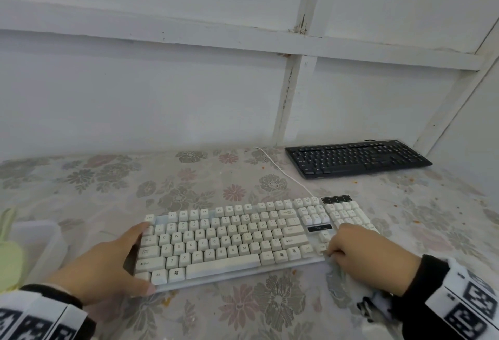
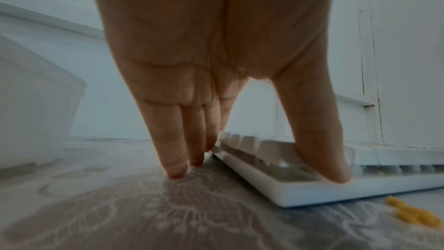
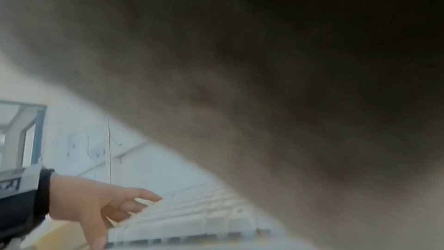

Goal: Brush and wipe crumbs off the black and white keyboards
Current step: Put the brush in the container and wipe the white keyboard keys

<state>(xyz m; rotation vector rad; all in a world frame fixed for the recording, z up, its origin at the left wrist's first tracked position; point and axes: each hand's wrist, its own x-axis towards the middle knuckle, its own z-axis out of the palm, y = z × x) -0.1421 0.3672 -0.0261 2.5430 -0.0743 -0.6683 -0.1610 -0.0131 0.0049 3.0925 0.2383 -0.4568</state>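
Left hand (image 1: 108, 264) flat, fingers straight, bracing white keyboard (image 1: 232, 242) edge; right hand (image 1: 361, 253) clutches cloth (image 1: 337, 280) on its keys.

One keyboard (image 1: 232, 239) lies on the table (image 1: 283, 307) near its front edge, about midway along, its long side slightly angled to that edge. Its cable (image 1: 280, 169) runs from its back edge toward the back of the table. A second keyboard (image 1: 356, 157) lies well behind it and to the right, near the back right corner, close to the wall (image 1: 162, 96). A plastic box (image 1: 37, 248) sits by the left edge of the table, left of the near keyboard. The left hand (image 1: 108, 264) is at the near keyboard's left end, thumb on its front left corner. The right hand (image 1: 361, 253) rests at its right end, with a cloth (image 1: 337, 280) under it on the table. Crumbs (image 2: 413, 214) lie on the table just in front of the near keyboard
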